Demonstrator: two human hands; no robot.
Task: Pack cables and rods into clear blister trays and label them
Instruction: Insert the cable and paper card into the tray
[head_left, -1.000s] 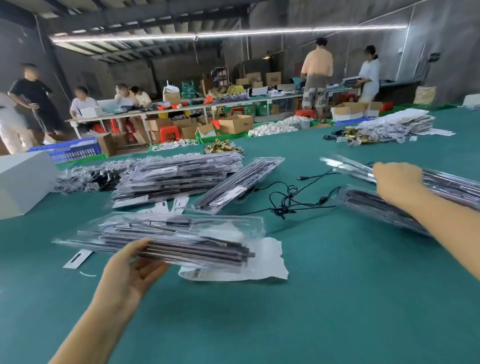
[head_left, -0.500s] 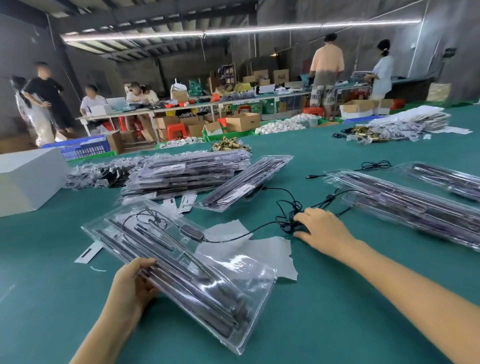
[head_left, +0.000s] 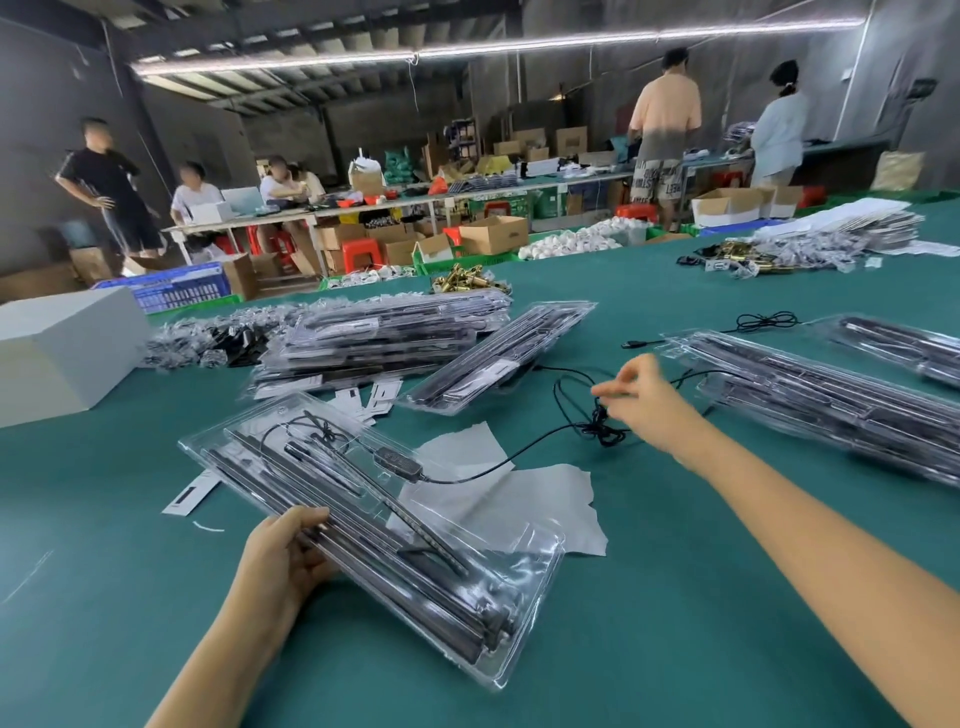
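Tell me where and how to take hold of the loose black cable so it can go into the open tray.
Pinch the black cable from above at its tangled bunch beside the right hand. That bunch rises off the table, while the slack run lies flat, and its inline box already sits in the tray held by the left hand.

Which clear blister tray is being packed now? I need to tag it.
The clear blister tray gripped by the left hand: its black cable trails out toward the right hand. The others lie untouched.

Legible text: none; print on the patterned shorts of a standing person, on the blue crate and on the white label slips is too blurred to read.
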